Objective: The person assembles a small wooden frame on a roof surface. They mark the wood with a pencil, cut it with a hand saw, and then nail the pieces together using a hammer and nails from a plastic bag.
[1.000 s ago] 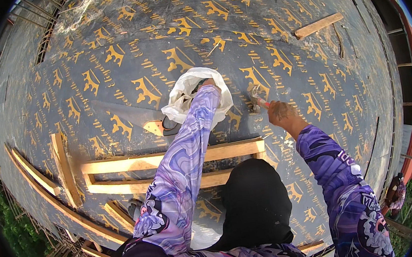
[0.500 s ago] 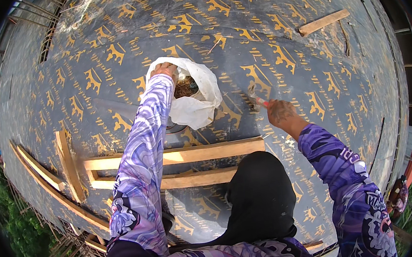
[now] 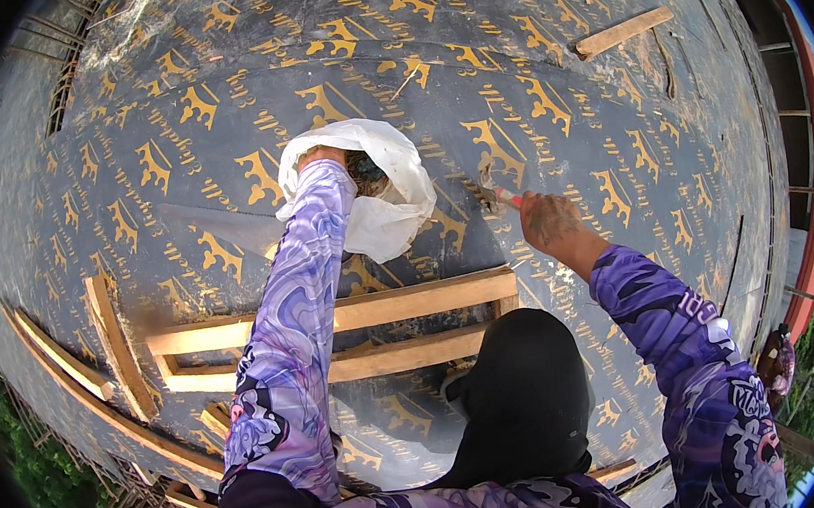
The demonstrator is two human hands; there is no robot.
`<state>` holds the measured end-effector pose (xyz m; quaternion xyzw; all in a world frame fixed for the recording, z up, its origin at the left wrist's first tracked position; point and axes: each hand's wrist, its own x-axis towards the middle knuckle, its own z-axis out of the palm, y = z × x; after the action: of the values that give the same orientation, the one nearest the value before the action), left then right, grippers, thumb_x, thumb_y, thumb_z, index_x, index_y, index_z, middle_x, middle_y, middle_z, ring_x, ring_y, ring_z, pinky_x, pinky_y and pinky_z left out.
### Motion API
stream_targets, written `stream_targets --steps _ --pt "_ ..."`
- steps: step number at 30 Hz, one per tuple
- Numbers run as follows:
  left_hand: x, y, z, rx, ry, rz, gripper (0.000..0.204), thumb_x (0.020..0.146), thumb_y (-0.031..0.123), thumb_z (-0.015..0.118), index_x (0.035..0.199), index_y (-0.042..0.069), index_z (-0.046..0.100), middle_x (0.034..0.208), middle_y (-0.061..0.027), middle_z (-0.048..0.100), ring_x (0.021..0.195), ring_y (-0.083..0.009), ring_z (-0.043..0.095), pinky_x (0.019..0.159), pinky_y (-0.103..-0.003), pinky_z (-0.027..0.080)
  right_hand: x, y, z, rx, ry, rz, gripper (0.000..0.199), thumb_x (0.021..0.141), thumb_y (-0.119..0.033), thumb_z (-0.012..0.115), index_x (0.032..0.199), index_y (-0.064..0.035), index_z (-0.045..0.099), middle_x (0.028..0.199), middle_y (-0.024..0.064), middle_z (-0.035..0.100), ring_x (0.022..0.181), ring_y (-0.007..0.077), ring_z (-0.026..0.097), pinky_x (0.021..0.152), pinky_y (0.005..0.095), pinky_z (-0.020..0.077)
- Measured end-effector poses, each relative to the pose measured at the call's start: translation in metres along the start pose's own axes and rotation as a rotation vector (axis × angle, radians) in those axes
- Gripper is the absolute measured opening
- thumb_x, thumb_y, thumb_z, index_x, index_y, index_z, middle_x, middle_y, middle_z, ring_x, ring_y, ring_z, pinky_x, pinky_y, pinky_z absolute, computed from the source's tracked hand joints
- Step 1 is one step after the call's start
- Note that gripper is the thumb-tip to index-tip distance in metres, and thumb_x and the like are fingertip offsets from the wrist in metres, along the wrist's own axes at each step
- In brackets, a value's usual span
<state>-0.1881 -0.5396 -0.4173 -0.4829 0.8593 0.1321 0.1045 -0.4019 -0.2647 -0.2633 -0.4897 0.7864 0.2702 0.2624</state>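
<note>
My left hand [image 3: 320, 154] reaches down into a white plastic bag [image 3: 399, 156] standing on the dark panel floor. Only the back of the hand by the wrist shows; the bag hides its fingers. Inside the bag lie brown, thin pieces that I cannot make out clearly. To the right, my right hand [image 3: 553, 223] is closed round the red handle of a hammer [image 3: 488, 184]. The hammer's head points away from me, low over the floor, apart from the bag. Left of the bag lies a flat grey tapered blade [image 3: 216, 229], like a handsaw's, partly behind my left sleeve.
A wooden frame of battens [image 3: 422, 299] lies between the bag and my dark-clad knee [image 3: 526, 390]. Loose timber strips [image 3: 119, 349] rest at the left, and a short board [image 3: 624, 33] at the far right. Steel bars and greenery border the floor's left edge.
My left hand has gone deeper into the bag, and its fingers have dropped out of sight. The right hand still holds the hammer in nearly the same place. The view has shifted slightly.
</note>
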Motion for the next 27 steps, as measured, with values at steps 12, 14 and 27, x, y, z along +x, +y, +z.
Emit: stream_targets --steps 12,14,27 --pt "-0.021 0.000 -0.022 0.032 -0.146 0.134 0.029 0.081 0.014 0.070 0.110 0.017 0.073 0.114 -0.0123 0.070 0.108 -0.0313 0.065 0.098 -0.037 0.051 0.015 0.003 0.016 0.006 -0.024 0.016 0.029 0.103 -0.023 0.044 0.117 -0.0063 0.063 0.113 0.0130 0.072 0.107 0.0312 0.069 0.088 0.0365 0.0550" --pt "-0.014 0.001 -0.031 0.010 -0.317 0.051 0.030 0.080 0.015 0.070 0.110 0.016 0.072 0.118 -0.0125 0.069 0.113 -0.0311 0.063 0.101 -0.037 0.049 0.012 0.001 0.010 -0.002 -0.014 -0.003 0.029 0.102 -0.023 0.044 0.117 -0.0058 0.063 0.113 0.0133 0.072 0.108 0.0314 0.069 0.089 0.0366 0.0546" --pt "-0.020 -0.010 0.013 -0.348 -0.173 -0.043 0.036 0.079 0.014 0.069 0.115 0.014 0.069 0.118 -0.0127 0.069 0.114 -0.0309 0.062 0.100 -0.036 0.049 0.010 -0.002 -0.001 -0.014 -0.078 -0.012 0.029 0.102 -0.022 0.047 0.118 -0.0050 0.063 0.117 0.0140 0.071 0.111 0.0305 0.068 0.091 0.0361 0.0530"
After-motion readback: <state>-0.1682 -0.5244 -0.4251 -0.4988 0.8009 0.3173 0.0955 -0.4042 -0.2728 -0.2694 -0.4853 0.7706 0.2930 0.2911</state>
